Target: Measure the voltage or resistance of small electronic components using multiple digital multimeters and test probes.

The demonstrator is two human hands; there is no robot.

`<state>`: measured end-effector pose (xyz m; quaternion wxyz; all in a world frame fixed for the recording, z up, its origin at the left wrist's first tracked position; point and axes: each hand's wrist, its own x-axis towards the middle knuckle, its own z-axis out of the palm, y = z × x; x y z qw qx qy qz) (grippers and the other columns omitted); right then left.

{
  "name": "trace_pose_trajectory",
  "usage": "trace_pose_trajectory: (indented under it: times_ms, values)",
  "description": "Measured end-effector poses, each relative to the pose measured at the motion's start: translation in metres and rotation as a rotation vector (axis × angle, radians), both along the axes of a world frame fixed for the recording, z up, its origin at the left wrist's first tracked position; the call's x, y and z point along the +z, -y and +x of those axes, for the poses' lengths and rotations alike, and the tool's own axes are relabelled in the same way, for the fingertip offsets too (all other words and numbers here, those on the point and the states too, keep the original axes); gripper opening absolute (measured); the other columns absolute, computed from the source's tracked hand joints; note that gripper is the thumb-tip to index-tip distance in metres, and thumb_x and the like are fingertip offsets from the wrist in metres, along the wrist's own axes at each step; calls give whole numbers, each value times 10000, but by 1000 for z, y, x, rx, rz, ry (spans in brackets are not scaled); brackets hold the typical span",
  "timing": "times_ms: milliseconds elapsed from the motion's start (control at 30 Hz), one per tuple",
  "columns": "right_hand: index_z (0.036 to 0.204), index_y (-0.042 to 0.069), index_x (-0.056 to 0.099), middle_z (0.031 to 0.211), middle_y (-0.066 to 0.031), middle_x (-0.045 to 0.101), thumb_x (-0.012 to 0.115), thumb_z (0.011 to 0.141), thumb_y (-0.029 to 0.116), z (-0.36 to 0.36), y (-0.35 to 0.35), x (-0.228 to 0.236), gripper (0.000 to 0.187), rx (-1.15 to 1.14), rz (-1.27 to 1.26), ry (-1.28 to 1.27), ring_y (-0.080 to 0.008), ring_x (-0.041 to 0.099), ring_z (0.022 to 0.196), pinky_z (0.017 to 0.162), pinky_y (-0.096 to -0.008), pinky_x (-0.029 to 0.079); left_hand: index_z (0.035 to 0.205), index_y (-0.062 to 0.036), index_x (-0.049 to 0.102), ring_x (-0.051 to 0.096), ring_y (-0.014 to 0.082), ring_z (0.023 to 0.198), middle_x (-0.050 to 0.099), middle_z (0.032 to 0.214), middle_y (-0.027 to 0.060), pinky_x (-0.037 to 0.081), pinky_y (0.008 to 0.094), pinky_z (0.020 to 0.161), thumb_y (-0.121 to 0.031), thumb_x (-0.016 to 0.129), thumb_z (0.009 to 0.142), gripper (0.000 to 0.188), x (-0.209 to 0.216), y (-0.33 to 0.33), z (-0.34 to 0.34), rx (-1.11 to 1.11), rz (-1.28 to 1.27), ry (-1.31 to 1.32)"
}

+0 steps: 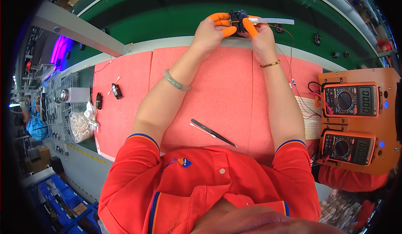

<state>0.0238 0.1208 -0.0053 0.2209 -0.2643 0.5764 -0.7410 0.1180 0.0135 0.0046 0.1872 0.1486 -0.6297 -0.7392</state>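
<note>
Over the far edge of the pink mat, a small black part (238,15) is held up between my two hands. My left hand (208,34) grips it from the left, with orange covers on the fingertips. From the other side, my right hand (262,40), also with orange finger covers, is closed on it. A translucent white tube (278,21) sticks out to the right past my right fingers; whether it is fixed to the part I cannot tell. Thin red wires (289,45) run from near my right hand down toward the meters.
Black tweezers (213,132) and a cotton swab (200,128) lie on the pink mat (222,91) near me. Small black parts (116,91) sit at its left, beside a tub of swabs (80,126). Two multimeters (349,101) and a breadboard (312,127) stand right. Beyond runs a green belt (167,14).
</note>
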Motion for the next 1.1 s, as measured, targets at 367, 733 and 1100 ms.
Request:
trace_pose_trajectory:
  times_ms: [367,733,1100]
  values:
    - [889,6,535,803,-51,559,587,741,69,-4,-3,5,169,78,-103,145,-105,534,720,632,-232,449,1072,16,458,533,137,817,542,945,94,438,227,686,-89,579,745,364,-12,15,-5,13,-117,5]
    - [830,11,528,764,-52,560,620,695,38,0,-11,10,165,93,-159,116,-99,528,716,636,-220,431,1051,10,454,516,127,855,504,973,83,449,225,703,-12,547,759,307,-7,5,-5,4,-29,-60]
    - [851,21,511,765,-53,555,673,650,92,3,-14,11,268,29,-78,-39,-104,529,725,657,-234,424,1049,15,444,501,146,900,493,1002,85,412,256,803,-60,512,793,275,-6,5,-4,72,-197,-108]
